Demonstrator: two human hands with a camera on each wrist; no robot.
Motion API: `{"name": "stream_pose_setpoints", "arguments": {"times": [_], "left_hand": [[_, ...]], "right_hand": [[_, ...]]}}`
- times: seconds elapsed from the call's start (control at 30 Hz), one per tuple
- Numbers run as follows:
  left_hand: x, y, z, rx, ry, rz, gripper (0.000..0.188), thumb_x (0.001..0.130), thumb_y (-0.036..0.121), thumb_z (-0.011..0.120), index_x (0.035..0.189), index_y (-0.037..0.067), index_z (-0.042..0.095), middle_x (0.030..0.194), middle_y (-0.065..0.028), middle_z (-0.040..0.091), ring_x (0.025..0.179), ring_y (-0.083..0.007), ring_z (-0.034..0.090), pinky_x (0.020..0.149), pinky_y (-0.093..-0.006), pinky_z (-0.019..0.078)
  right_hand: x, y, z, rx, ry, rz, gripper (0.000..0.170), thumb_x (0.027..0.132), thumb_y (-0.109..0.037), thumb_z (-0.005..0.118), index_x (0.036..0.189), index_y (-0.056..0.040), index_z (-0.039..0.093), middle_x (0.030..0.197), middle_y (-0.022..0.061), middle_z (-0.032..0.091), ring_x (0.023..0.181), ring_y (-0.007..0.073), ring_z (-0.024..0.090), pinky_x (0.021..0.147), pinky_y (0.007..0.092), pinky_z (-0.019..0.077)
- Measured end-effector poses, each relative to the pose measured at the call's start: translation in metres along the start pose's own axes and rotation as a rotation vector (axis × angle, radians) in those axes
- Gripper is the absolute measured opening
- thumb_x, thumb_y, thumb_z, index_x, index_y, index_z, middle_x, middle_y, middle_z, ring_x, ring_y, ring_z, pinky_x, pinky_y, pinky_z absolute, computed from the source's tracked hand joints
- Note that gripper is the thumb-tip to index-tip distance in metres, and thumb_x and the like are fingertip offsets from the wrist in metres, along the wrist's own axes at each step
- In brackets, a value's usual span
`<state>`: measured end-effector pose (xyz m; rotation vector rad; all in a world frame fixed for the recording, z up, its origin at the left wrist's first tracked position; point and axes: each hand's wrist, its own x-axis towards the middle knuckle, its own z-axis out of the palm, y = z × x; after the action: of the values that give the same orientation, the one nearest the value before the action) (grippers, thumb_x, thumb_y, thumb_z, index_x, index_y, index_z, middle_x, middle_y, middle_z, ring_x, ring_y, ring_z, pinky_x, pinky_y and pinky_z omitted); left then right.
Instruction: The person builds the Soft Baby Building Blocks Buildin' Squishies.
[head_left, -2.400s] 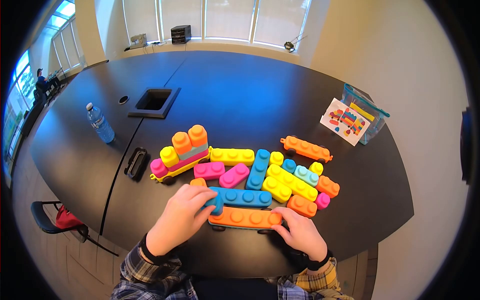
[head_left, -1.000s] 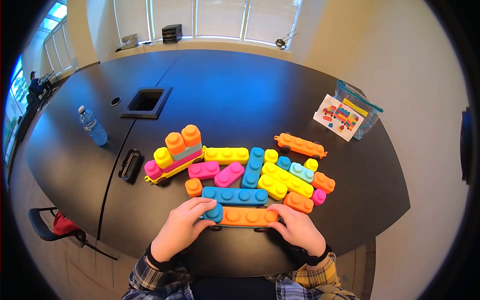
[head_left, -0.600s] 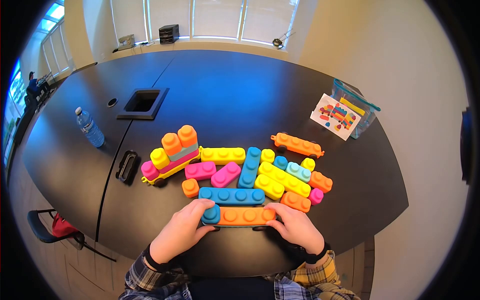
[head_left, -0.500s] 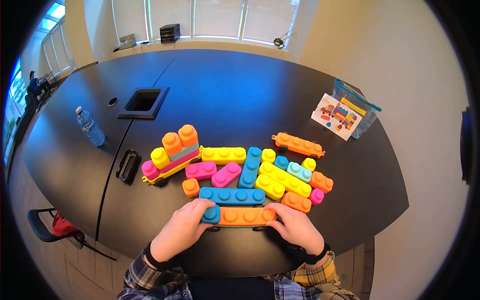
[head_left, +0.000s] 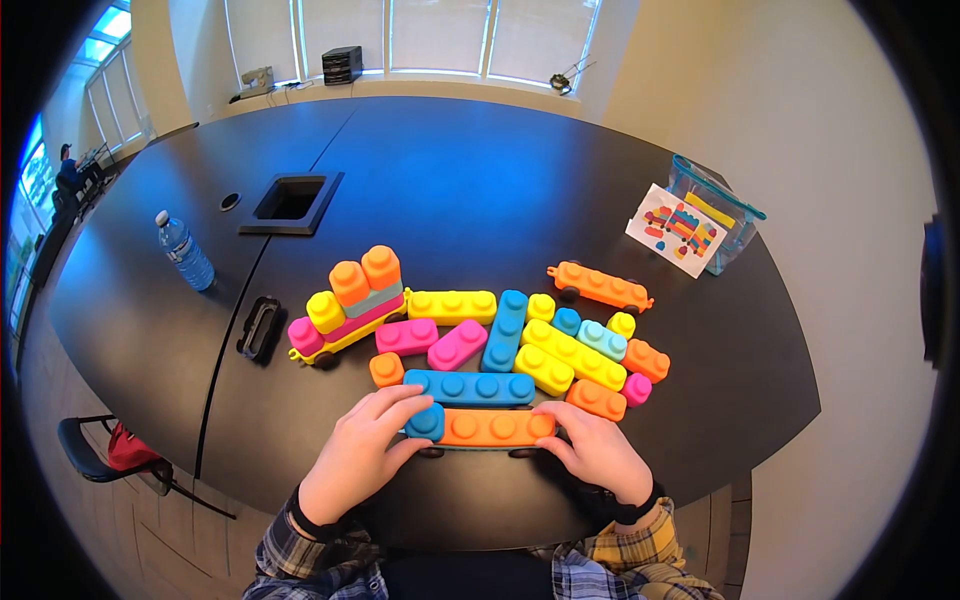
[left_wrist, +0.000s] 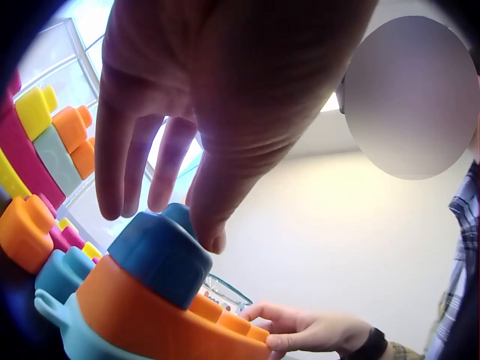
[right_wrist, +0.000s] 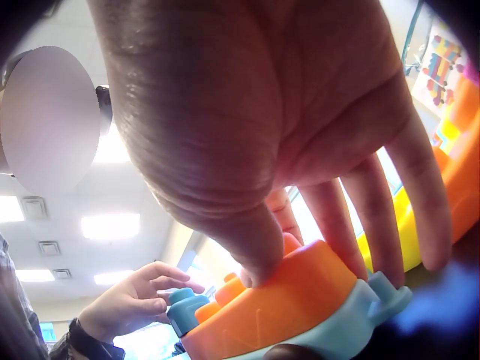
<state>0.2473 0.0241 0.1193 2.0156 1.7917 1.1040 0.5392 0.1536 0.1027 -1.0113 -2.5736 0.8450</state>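
Note:
A small blue block (head_left: 425,423) sits on the left end of a long orange block (head_left: 484,428), which lies on a light blue wheeled base (left_wrist: 90,337). The left hand (head_left: 362,452) holds the blue block between thumb and fingers. At the other end, the right hand (head_left: 597,452) grips the orange block, its thumb on the near side in the right wrist view. A long blue block (head_left: 470,388) lies just behind the orange one. To the left stands a yellow wheeled car stacked with pink, grey, yellow and orange blocks (head_left: 350,283).
Loose yellow, pink, blue and orange blocks (head_left: 575,357) lie behind the hands. An orange wheeled base (head_left: 600,287) is beyond them. A picture card (head_left: 675,230) leans by a clear bag (head_left: 740,240). A water bottle (head_left: 186,252) and black holder (head_left: 261,330) are at left.
The left hand has lowered the small blue block onto the left end of the orange block. Since then, the left fingers have lifted and spread slightly; the right hand has kept its hold.

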Motion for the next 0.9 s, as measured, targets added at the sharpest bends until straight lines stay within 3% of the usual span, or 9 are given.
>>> {"name": "stream_pose_setpoints", "arguments": {"times": [0.1,0.17,0.33,0.43,0.57,0.73,0.9], "left_hand": [[-0.005,-0.001,0.0,0.036,-0.004,0.004,0.034,0.081,0.006,0.086,0.112,0.005,0.072,0.122,-0.0131,0.072,0.112,-0.0363,0.07,0.095,-0.043,0.0583],[-0.007,-0.004,0.003,0.022,0.012,0.011,0.03,0.083,0.007,0.084,0.111,0.006,0.072,0.119,-0.0111,0.072,0.109,-0.0348,0.069,0.093,-0.0426,0.0582],[-0.007,-0.004,0.003,0.018,0.021,0.022,0.024,0.086,0.008,0.081,0.109,0.006,0.072,0.114,-0.0095,0.072,0.105,-0.0337,0.069,0.09,-0.0422,0.0582],[-0.007,-0.005,0.004,0.021,0.014,0.023,0.023,0.086,0.008,0.081,0.108,0.006,0.072,0.113,-0.0099,0.072,0.104,-0.0339,0.069,0.089,-0.0426,0.0582],[-0.006,-0.002,0.001,0.036,0.01,0.024,0.032,0.081,0.007,0.085,0.11,0.005,0.072,0.118,-0.0123,0.073,0.108,-0.0352,0.07,0.093,-0.0433,0.0579],[-0.008,0.004,-0.005,0.043,0.027,0.018,0.036,0.081,0.009,0.086,0.114,0.007,0.072,0.121,-0.0113,0.072,0.111,-0.0343,0.069,0.096,-0.0434,0.0571],[-0.011,-0.001,0.001,0.038,0.021,0.037,0.033,0.082,0.008,0.084,0.114,0.008,0.074,0.12,-0.0096,0.073,0.109,-0.0325,0.069,0.094,-0.0424,0.0578]], "right_hand": [[0.001,0.0,-0.001,-0.023,-0.021,0.005,0.039,0.097,-0.024,0.075,0.131,-0.0084,0.062,0.122,0.0136,0.072,0.11,0.0377,0.07,0.092,0.0429,0.0567],[0.003,0.004,-0.002,-0.111,0.004,-0.105,0.042,0.097,-0.027,0.074,0.134,-0.0123,0.06,0.117,0.0126,0.072,0.103,0.0354,0.071,0.084,0.0447,0.0584],[0.021,-0.022,-0.049,-0.211,-0.06,-0.147,0.044,0.096,-0.029,0.074,0.135,-0.0108,0.064,0.118,0.0122,0.071,0.104,0.0327,0.07,0.086,0.0423,0.0582],[0.044,-0.04,-0.077,-0.291,0.049,-0.184,0.042,0.096,-0.028,0.075,0.132,-0.0097,0.065,0.117,0.0124,0.071,0.102,0.0334,0.07,0.086,0.0431,0.0581],[0.099,-0.04,-0.095,-0.29,0.175,-0.389,0.032,0.095,-0.025,0.075,0.12,-0.0072,0.069,0.113,0.0119,0.071,0.101,0.0345,0.07,0.087,0.0435,0.0574],[0.173,-0.023,-0.057,-0.371,0.108,-0.432,0.022,0.094,-0.023,0.074,0.107,-0.0058,0.071,0.105,0.0117,0.071,0.101,0.0346,0.07,0.087,0.0451,0.0556],[0.219,0.006,-0.01,-0.639,-0.045,-0.276,0.018,0.091,-0.024,0.075,0.1,-0.0085,0.073,0.102,0.0115,0.073,0.104,0.0321,0.071,0.089,0.048,0.0538]]}}
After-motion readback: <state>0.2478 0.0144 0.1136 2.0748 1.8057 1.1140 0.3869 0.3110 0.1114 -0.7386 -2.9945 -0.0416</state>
